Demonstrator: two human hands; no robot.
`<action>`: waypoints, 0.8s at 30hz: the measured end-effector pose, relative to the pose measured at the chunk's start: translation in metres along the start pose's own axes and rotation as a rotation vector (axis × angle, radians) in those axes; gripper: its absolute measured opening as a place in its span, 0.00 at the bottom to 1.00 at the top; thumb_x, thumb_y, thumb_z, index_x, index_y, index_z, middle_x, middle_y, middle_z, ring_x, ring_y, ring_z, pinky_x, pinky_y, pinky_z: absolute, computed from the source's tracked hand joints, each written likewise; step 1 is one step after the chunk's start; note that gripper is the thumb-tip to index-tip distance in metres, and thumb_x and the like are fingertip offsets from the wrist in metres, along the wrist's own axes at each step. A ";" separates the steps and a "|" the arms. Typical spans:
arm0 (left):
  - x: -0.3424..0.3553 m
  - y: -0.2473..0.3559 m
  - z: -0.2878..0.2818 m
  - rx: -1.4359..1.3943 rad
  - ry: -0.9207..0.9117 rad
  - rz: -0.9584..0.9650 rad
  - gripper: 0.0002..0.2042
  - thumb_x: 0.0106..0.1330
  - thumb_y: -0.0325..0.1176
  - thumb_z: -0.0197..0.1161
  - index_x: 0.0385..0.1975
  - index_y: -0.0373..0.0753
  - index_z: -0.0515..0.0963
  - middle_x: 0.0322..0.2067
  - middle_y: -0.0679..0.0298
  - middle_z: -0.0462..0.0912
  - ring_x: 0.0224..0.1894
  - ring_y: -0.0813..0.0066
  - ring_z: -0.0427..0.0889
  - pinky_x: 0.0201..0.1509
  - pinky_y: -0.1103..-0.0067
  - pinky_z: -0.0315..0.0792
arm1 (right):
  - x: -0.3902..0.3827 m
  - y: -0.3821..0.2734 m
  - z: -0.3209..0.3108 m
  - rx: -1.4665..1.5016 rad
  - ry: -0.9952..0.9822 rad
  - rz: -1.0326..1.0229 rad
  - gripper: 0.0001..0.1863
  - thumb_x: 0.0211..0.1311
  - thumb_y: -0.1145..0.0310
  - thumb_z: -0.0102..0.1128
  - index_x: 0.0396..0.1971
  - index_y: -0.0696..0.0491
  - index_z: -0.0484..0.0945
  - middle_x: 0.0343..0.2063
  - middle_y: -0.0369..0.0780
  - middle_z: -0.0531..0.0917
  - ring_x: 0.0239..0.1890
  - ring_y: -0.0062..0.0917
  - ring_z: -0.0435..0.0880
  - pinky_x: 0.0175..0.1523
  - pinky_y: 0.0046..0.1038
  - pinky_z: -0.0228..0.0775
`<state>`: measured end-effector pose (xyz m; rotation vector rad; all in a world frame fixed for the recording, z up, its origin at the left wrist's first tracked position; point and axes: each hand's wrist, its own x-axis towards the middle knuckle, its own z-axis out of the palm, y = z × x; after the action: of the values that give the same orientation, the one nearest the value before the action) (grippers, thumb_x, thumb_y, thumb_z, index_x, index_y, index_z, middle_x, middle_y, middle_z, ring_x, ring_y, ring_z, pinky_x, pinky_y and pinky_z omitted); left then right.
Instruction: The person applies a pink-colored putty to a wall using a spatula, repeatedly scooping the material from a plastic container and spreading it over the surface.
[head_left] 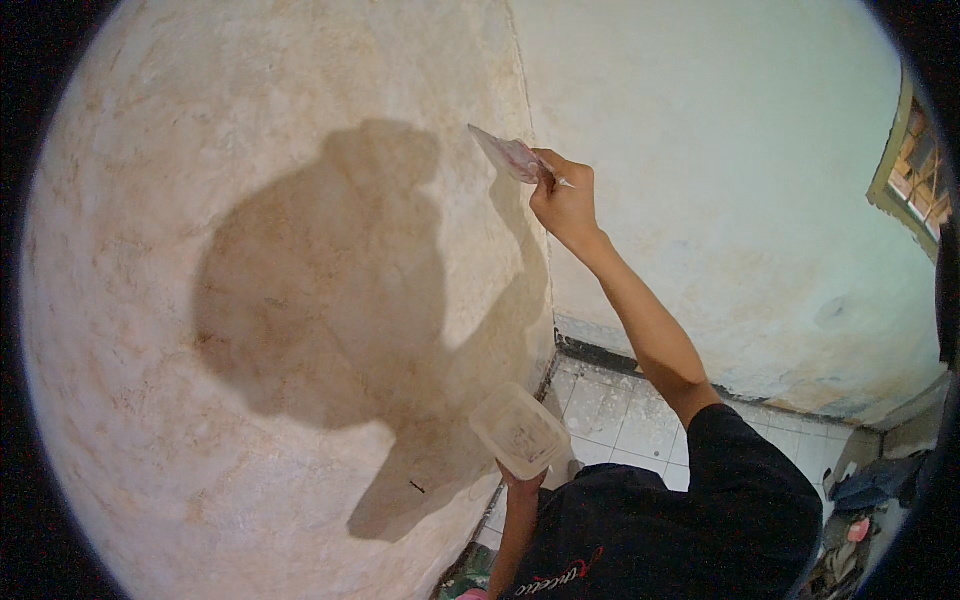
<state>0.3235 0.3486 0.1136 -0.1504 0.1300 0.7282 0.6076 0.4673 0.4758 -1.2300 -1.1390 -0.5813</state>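
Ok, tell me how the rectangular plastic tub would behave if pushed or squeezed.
The rectangular plastic tub is probably light, since the left hand alone holds it. Its thin-looking walls suggest it may flex if squeezed. Being flat-sided, it seems unlikely to roll.

The person wears a black shirt [650, 520], big and dark, at five o'clock in the view. It has a short sleeve [745, 455] at four o'clock. The sleeve is plain black and wide, and it stops near the elbow. Low on the shirt, between five and six o'clock, there is curly white writing [552, 581] with a thin red squiggle [597, 556] by it. The rest of the cloth that shows is all black. The right arm [650, 310] is long, slim and bare below the sleeve. The left forearm [513, 540], at six o'clock, is bare too where it shows.
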 end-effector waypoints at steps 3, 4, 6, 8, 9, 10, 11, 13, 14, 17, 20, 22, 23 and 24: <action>0.006 0.003 -0.014 1.790 0.031 0.485 0.29 0.60 0.53 0.57 0.60 0.48 0.65 0.59 0.63 0.71 0.62 0.62 0.67 0.69 0.62 0.54 | 0.003 -0.002 0.005 0.020 -0.020 -0.044 0.18 0.46 0.88 0.48 0.37 0.60 0.80 0.17 0.49 0.75 0.14 0.27 0.68 0.24 0.20 0.63; 0.008 0.002 -0.013 1.793 0.020 0.506 0.29 0.60 0.54 0.57 0.60 0.48 0.65 0.59 0.63 0.71 0.62 0.62 0.67 0.68 0.61 0.55 | 0.003 0.002 0.004 0.016 -0.017 -0.046 0.17 0.46 0.87 0.49 0.36 0.59 0.80 0.16 0.49 0.75 0.14 0.27 0.68 0.24 0.20 0.62; 0.012 -0.001 -0.010 1.623 -0.005 0.460 0.29 0.60 0.54 0.56 0.60 0.48 0.65 0.59 0.63 0.71 0.62 0.61 0.67 0.68 0.61 0.55 | 0.003 0.004 0.001 0.012 -0.015 -0.048 0.17 0.46 0.87 0.50 0.36 0.59 0.80 0.16 0.49 0.74 0.13 0.27 0.68 0.24 0.20 0.62; 0.012 -0.001 -0.007 1.475 -0.013 0.410 0.29 0.60 0.54 0.56 0.60 0.48 0.65 0.59 0.62 0.71 0.62 0.61 0.67 0.68 0.60 0.55 | 0.002 0.000 -0.002 -0.032 -0.066 0.093 0.16 0.45 0.83 0.52 0.36 0.57 0.81 0.21 0.54 0.78 0.24 0.46 0.80 0.31 0.33 0.72; 0.010 -0.002 -0.007 1.442 -0.009 0.398 0.29 0.61 0.54 0.55 0.60 0.48 0.65 0.59 0.62 0.71 0.62 0.61 0.67 0.68 0.60 0.55 | 0.001 -0.002 -0.004 -0.032 -0.066 0.092 0.16 0.45 0.83 0.52 0.36 0.57 0.81 0.21 0.54 0.78 0.24 0.46 0.80 0.31 0.33 0.72; 0.010 -0.003 -0.007 1.420 -0.010 0.388 0.29 0.61 0.54 0.55 0.60 0.48 0.65 0.59 0.62 0.71 0.62 0.60 0.67 0.68 0.59 0.55 | 0.001 -0.004 -0.005 -0.057 -0.063 0.112 0.16 0.45 0.83 0.52 0.36 0.57 0.81 0.22 0.54 0.78 0.24 0.46 0.80 0.31 0.33 0.72; 0.009 -0.003 -0.006 1.405 -0.010 0.379 0.29 0.61 0.55 0.55 0.60 0.48 0.65 0.59 0.62 0.70 0.62 0.60 0.67 0.68 0.59 0.56 | 0.000 -0.005 -0.006 -0.081 -0.060 0.132 0.16 0.45 0.83 0.53 0.36 0.57 0.81 0.22 0.54 0.78 0.24 0.46 0.80 0.31 0.34 0.72; 0.008 -0.006 -0.006 1.379 -0.013 0.368 0.29 0.61 0.55 0.54 0.60 0.48 0.65 0.59 0.62 0.70 0.62 0.60 0.67 0.67 0.58 0.56 | 0.000 0.001 -0.005 -0.090 -0.050 0.095 0.16 0.44 0.83 0.53 0.36 0.57 0.81 0.22 0.53 0.78 0.24 0.45 0.80 0.31 0.34 0.72; 0.009 -0.008 -0.005 1.369 -0.018 0.365 0.29 0.61 0.55 0.53 0.60 0.48 0.65 0.59 0.62 0.70 0.62 0.59 0.67 0.67 0.58 0.56 | 0.000 0.004 -0.005 -0.098 -0.039 0.060 0.16 0.44 0.83 0.54 0.36 0.57 0.81 0.22 0.53 0.79 0.24 0.45 0.80 0.30 0.34 0.72; 0.009 -0.012 -0.002 1.331 -0.018 0.353 0.29 0.61 0.56 0.52 0.60 0.48 0.65 0.59 0.61 0.70 0.62 0.59 0.67 0.67 0.57 0.56 | 0.003 0.001 -0.005 -0.077 -0.052 0.013 0.17 0.42 0.83 0.53 0.36 0.57 0.80 0.22 0.52 0.79 0.24 0.45 0.81 0.30 0.34 0.72; 0.007 -0.016 0.006 1.306 -0.010 0.357 0.29 0.62 0.56 0.51 0.61 0.48 0.65 0.59 0.61 0.70 0.62 0.58 0.67 0.66 0.56 0.57 | 0.002 0.000 -0.008 -0.125 -0.070 -0.020 0.19 0.40 0.83 0.53 0.37 0.57 0.80 0.22 0.51 0.80 0.24 0.45 0.81 0.31 0.35 0.73; 0.007 -0.017 0.009 1.365 -0.015 0.377 0.29 0.62 0.56 0.51 0.61 0.48 0.65 0.59 0.61 0.70 0.62 0.57 0.68 0.66 0.55 0.57 | -0.001 0.000 -0.006 -0.123 -0.045 -0.069 0.19 0.40 0.83 0.53 0.37 0.57 0.80 0.22 0.51 0.80 0.24 0.44 0.81 0.31 0.36 0.73; 0.010 -0.015 0.004 1.422 -0.029 0.387 0.30 0.64 0.58 0.46 0.62 0.47 0.64 0.60 0.60 0.69 0.62 0.55 0.67 0.65 0.51 0.58 | -0.002 0.000 -0.004 -0.123 -0.023 -0.120 0.19 0.40 0.82 0.53 0.37 0.58 0.80 0.21 0.51 0.80 0.24 0.44 0.81 0.30 0.36 0.73; 0.012 -0.012 -0.002 1.479 -0.039 0.401 0.31 0.66 0.60 0.41 0.63 0.46 0.63 0.60 0.59 0.69 0.62 0.53 0.67 0.64 0.48 0.58 | -0.003 -0.003 -0.002 -0.121 -0.024 -0.121 0.19 0.40 0.82 0.53 0.37 0.58 0.80 0.21 0.51 0.80 0.24 0.44 0.81 0.30 0.36 0.73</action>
<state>0.3401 0.3472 0.1104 1.3309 0.6356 0.8697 0.6051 0.4635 0.4744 -1.2801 -1.2192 -0.7375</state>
